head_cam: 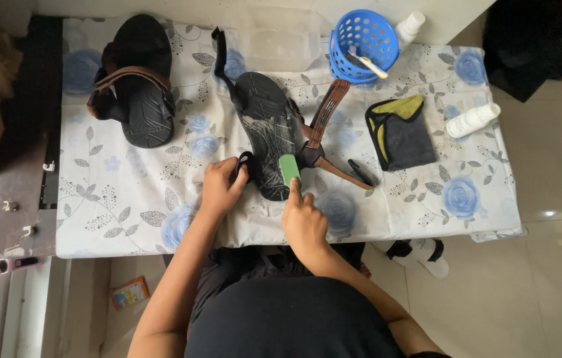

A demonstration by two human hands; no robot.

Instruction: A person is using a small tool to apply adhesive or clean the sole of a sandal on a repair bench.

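A black sandal (269, 126) with brown straps lies unbuckled in the middle of the table, its footbed streaked with white foam. My left hand (221, 187) grips a black strap loop at the sandal's heel end. My right hand (303, 217) holds a small green brush (289, 169) pressed on the heel of the footbed, index finger stretched along it. A second black sandal (136, 81), strapped up, lies at the far left.
The table wears a white cloth with blue flowers (128, 199). A blue basket (362, 40) holding a brush stands at the back. A grey and yellow cloth (401, 132) and two white bottles (472, 120) (410, 26) lie to the right. A white slipper (427, 255) sits on the floor.
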